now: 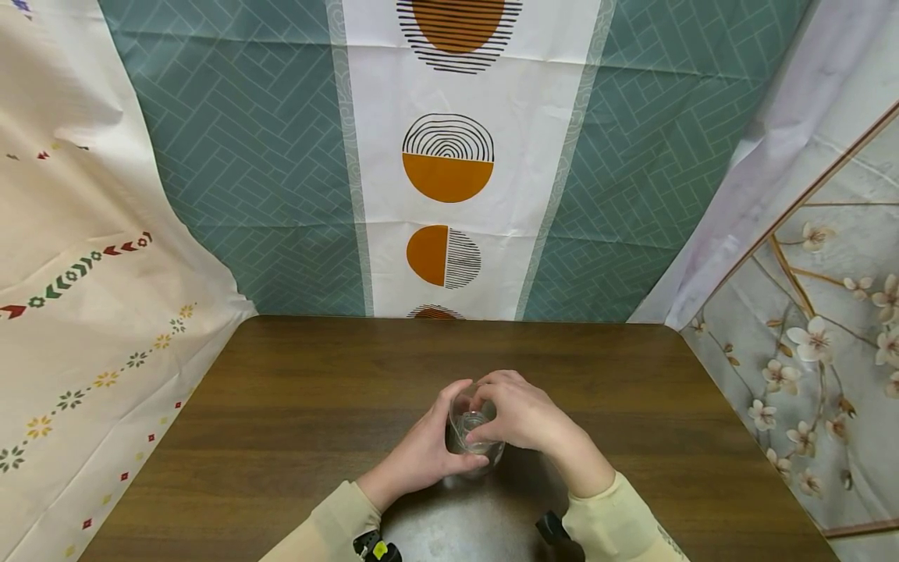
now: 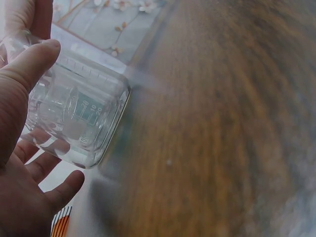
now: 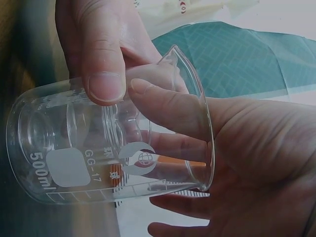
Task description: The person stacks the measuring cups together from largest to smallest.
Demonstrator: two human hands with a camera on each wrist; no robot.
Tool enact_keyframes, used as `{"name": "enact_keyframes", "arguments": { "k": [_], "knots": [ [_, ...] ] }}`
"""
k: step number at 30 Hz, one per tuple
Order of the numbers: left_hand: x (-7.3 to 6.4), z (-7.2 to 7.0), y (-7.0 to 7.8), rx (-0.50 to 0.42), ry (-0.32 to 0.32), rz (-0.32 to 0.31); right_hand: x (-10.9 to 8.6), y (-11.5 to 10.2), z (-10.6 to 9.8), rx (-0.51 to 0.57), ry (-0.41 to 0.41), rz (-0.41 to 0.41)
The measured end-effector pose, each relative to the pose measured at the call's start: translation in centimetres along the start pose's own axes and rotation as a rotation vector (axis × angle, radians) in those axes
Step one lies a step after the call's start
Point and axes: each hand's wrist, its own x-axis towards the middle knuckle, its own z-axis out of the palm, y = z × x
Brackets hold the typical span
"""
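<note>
A large clear glass beaker (image 3: pixel 69 123), printed 500ml, stands upright on the table in front of me. My left hand (image 1: pixel 428 449) grips it round the outside, thumb (image 3: pixel 103 81) on the near wall and fingers on the far side. Inside sits a smaller glass beaker (image 2: pixel 81 118) with 10 and 20 marks, well below the big rim. From above, my right hand (image 1: pixel 523 410) reaches over the rim. Its thumb (image 3: pixel 163 106) and first fingers are inside the mouth, curled at the small beaker's top and pinching it; the outer fingers stay outside.
The brown wooden table (image 1: pixel 316 375) extends around the hands. A patterned teal and white cloth (image 1: pixel 267 156) hangs behind its far edge. Cream cloth (image 1: pixel 91 328) lines the left side, and a flowered cloth (image 1: pixel 808 406) lines the right.
</note>
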Motion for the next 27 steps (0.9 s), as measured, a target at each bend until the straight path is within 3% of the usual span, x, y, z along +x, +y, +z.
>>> {"name": "enact_keyframes", "arguments": {
  "k": [13, 27],
  "knots": [
    [-0.1, 0.0, 0.0, -0.001, 0.001, -0.012, -0.2, 0.1, 0.1, 0.029, 0.008, 0.005],
    [0.0, 0.0, 0.1, 0.001, -0.003, -0.007, -1.4, 1.1, 0.1, 0.073, 0.128, -0.036]
  ]
}}
